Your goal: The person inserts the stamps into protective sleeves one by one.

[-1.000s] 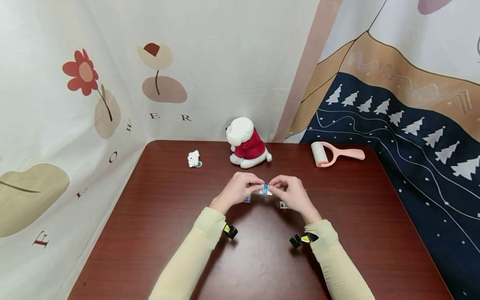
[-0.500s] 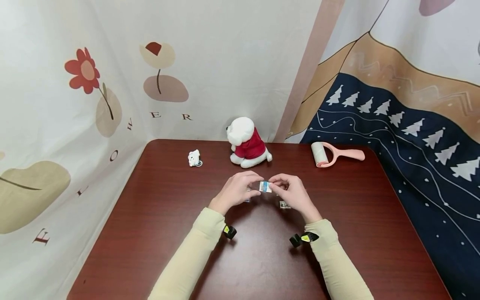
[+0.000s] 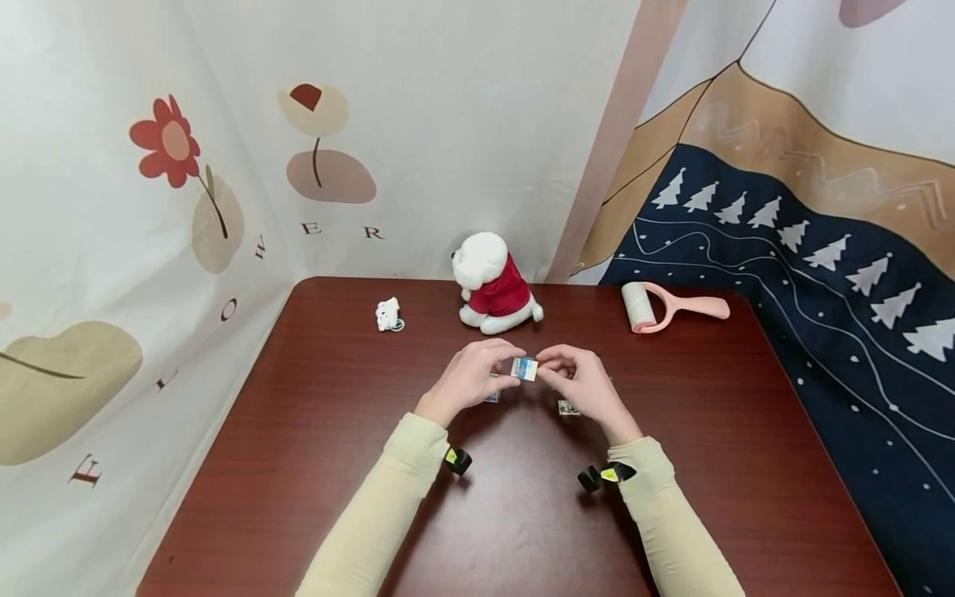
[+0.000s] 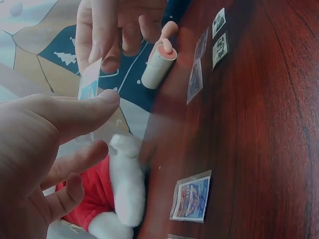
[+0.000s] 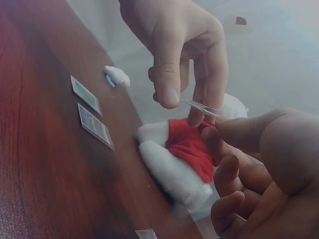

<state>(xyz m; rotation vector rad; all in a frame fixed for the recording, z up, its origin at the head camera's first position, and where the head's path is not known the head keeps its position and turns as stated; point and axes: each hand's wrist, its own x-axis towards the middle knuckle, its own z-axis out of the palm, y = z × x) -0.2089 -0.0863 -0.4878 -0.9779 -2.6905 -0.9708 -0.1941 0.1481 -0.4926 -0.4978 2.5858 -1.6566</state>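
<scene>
Head view: left hand (image 3: 470, 377) and right hand (image 3: 585, 383) each pinch an edge of one small blue-and-white rectangular card (image 3: 525, 368) in clear plastic, raised in front of a red-shirted white plush dog (image 3: 501, 292). Reddish-brown wooden tabletop (image 3: 515, 531): small white corded object (image 3: 387, 315) left of dog; pink-handled white cylindrical roller (image 3: 637, 308) right.

Table (image 3: 522, 531): a pale glare lies between the forearms; the wood darkens away from it.
Sleeves (image 3: 380, 506): evenly lit, with soft shadows along their inner sides; I'd put the light overhead.
Wall cloth (image 3: 448, 108): bright and even from the head, washed into haze in the right wrist view.
Held slip (image 3: 525, 368): its print is too small to read from the head.
Plush dog (image 5: 192, 149): soft-edged there.
Wrist views: hazier, duller than the head view.
</scene>
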